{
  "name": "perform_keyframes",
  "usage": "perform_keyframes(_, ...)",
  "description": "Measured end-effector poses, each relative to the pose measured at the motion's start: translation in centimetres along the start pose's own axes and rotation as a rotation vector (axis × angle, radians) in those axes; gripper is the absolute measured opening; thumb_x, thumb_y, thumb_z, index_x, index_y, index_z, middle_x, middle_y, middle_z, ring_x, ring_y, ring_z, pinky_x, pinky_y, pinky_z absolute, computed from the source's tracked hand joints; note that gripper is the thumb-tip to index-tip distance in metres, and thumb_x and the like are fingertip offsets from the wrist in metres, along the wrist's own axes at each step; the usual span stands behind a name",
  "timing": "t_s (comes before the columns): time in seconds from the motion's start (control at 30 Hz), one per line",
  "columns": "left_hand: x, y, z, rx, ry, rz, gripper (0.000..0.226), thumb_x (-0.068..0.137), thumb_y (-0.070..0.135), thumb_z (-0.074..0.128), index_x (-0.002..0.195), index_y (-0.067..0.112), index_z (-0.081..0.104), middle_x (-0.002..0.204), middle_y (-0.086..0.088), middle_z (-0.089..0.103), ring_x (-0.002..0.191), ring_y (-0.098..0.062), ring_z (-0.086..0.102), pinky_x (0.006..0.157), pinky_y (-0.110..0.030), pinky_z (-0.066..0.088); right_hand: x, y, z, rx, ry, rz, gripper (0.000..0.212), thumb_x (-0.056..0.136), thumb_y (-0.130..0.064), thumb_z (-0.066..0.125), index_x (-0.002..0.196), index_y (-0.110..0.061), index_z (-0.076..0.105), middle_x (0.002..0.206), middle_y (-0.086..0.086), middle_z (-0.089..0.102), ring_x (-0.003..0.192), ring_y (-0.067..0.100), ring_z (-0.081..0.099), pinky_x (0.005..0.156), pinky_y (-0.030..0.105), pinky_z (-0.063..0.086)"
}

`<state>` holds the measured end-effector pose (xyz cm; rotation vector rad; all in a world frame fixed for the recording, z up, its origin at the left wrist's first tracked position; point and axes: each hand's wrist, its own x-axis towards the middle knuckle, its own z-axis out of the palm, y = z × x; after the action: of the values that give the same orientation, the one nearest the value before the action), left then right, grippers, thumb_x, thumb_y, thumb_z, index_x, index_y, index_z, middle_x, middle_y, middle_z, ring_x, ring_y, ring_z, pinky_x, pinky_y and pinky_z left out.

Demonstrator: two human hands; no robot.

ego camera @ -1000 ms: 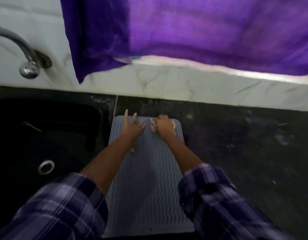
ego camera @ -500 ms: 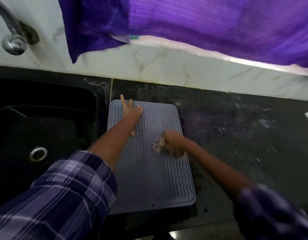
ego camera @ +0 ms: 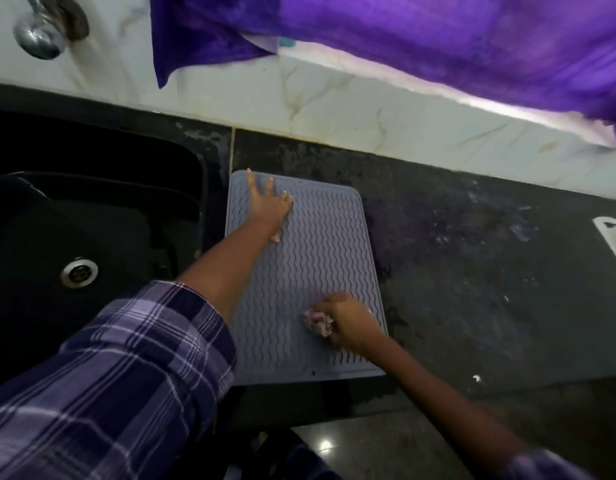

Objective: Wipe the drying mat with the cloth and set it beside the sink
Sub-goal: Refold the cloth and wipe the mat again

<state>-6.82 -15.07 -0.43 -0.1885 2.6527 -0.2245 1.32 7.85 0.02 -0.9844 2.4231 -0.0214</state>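
Home kitchen, I'd log — black sink (ego camera: 92, 216) with steel drain (ego camera: 78, 272), tap (ego camera: 40, 36), marble backsplash (ego camera: 334, 102), dark stone table (ego camera: 472, 254).

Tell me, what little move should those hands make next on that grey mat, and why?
Probably slide the cloth sideways toward the sink along the mat's near end. The right hand grips the cloth by the near right edge, so the near left part looks unwiped, while the left hand presses flat on the far corner, steadying the mat.
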Motion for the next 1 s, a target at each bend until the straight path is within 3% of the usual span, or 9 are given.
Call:
perform_keyframes(0.1,-1.4,1.0,-0.2,-0.022,0.054,-0.023,0.1,0.081,0.037,0.072,0.154,0.02,0.006,0.163,-0.001,0.0,0.149,-0.033,-0.008,0.108,-0.074,-0.002,2.4,0.1,-4.2,-0.054,-0.131,0.057,0.024,0.085,-0.016,0.06,0.106,-0.004,0.063,0.098,0.009,0.06,0.095,0.022,0.057,0.086,0.034,0.048)
perform_keyframes(0.2,-2.1,2.0,-0.6,-0.198,0.045,0.019,0.068,0.088,0.023,0.065,0.147,0.022,0.033,0.161,-0.009,0.015,0.15,-0.033,0.0,0.107,-0.075,-0.007,7.3,1.2,-6.9,-0.031,0.148,0.192,0.024,0.088,-0.009,0.055,0.11,-0.005,0.063,0.108,0.014,0.065,0.104,0.029,0.059,0.09,0.036,0.047)
perform_keyframes(0.27,-2.7,2.9,-0.5,-0.321,-0.048,0.05,0.06,0.083,0.032,0.071,0.138,0.03,0.048,0.155,-0.006,0.031,0.148,-0.031,0.014,0.104,-0.076,-0.008,8.8,1.0,-6.1,-0.107,0.226,0.214,0.03,0.089,-0.009,0.051,0.118,-0.006,0.06,0.118,0.018,0.064,0.114,0.032,0.056,0.095,0.035,0.042)
perform_keyframes(0.43,-3.3,5.0,0.7,-0.153,-0.031,0.011,0.073,0.073,0.056,0.07,0.139,0.036,0.046,0.154,-0.003,0.035,0.15,-0.032,0.003,0.103,-0.076,-0.012,1.5,1.0,0.8,-0.16,0.263,0.083,0.032,0.095,-0.03,0.046,0.121,-0.016,0.059,0.126,0.008,0.059,0.121,0.024,0.05,0.103,0.036,0.037)
perform_keyframes(0.6,-3.9,5.9,0.1,-0.067,-0.034,-0.049,0.077,0.07,0.056,0.074,0.138,0.031,0.049,0.158,-0.012,0.025,0.15,-0.033,-0.002,0.101,-0.076,-0.013,-4.9,0.3,1.9,-0.214,-0.097,0.037,0.028,0.09,-0.025,0.052,0.11,-0.01,0.063,0.115,0.01,0.064,0.107,0.026,0.059,0.086,0.03,0.045)
perform_keyframes(0.67,-4.1,6.2,0.5,-0.078,-0.004,-0.054,0.076,0.073,0.053,0.073,0.14,0.027,0.047,0.158,-0.013,0.023,0.15,-0.034,-0.004,0.101,-0.076,-0.013,-2.1,0.4,-0.5,-0.074,-0.016,0.125,0.02,0.087,-0.018,0.055,0.098,-0.003,0.064,0.104,0.016,0.068,0.096,0.029,0.063,0.082,0.031,0.049)
perform_keyframes(0.8,-4.3,6.1,1.0,-0.104,0.021,-0.054,0.075,0.077,0.048,0.071,0.142,0.022,0.044,0.159,-0.016,0.02,0.149,-0.034,-0.006,0.103,-0.076,-0.01,0.8,-0.5,0.1,-0.092,0.238,0.182,0.038,0.09,-0.017,0.05,0.128,-0.009,0.052,0.128,0.014,0.055,0.119,0.03,0.049,0.097,0.036,0.039)
perform_keyframes(0.9,-4.7,6.1,0.7,-0.091,0.017,-0.026,0.08,0.08,0.046,0.069,0.148,0.017,0.035,0.16,-0.021,0.012,0.149,-0.034,-0.008,0.105,-0.074,-0.009,-3.9,-1.1,4.5,-0.147,0.286,0.102,0.04,0.089,-0.023,0.054,0.127,-0.013,0.056,0.127,0.011,0.058,0.118,0.029,0.053,0.1,0.039,0.039)
perform_keyframes(1.0,-4.8,6.0,0.3,-0.038,-0.01,-0.012,0.081,0.081,0.048,0.067,0.148,0.017,0.033,0.16,-0.019,0.009,0.149,-0.034,-0.009,0.106,-0.073,-0.008,-7.4,-0.3,4.7,-0.072,0.054,0.047,0.033,0.087,-0.024,0.058,0.116,-0.011,0.065,0.118,0.013,0.065,0.112,0.029,0.059,0.095,0.038,0.045)
